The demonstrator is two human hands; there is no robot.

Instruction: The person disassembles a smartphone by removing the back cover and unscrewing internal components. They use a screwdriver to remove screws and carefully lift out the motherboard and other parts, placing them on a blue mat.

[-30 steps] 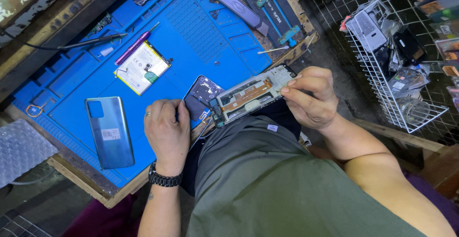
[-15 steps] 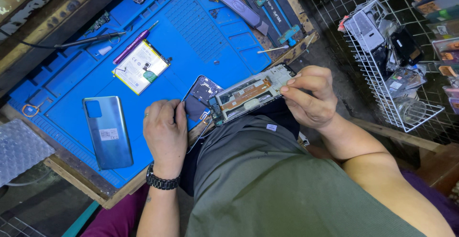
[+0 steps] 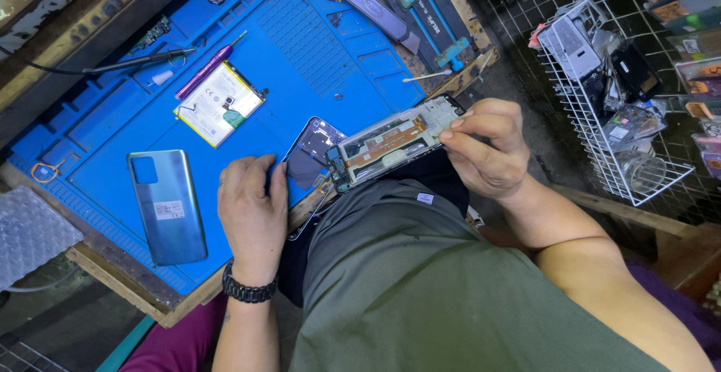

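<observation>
Right hand (image 3: 484,147) first: thumb and fingers are pinched together on the far end of the opened phone frame (image 3: 390,141), which hangs tilted just off the near edge of the blue work mat (image 3: 315,49), above my lap. Its inner side faces up, with the copper-coloured strip and small boards showing.

Left hand (image 3: 251,210) lies palm down on the mat's near edge, fingers curled together; whether they grip anything I cannot tell, but the fingertips touch a dark inner cover plate (image 3: 312,150) that lies just beside the frame's lower end.

To do this well, I judge I should grip the frame by its rim only, never pressing on the exposed boards, and bring its lower end onto the mat so it is not levered in the air. My left hand ought to steady that end while my right works, with light pressure, since a thin frame like this bends easily.

Loose parts sit further out: the battery (image 3: 219,104) with a purple screwdriver (image 3: 206,70) near it, and the pale blue back cover (image 3: 167,205) to the left. I would keep them well apart from my working spot so nothing gets knocked off the bench.
</observation>
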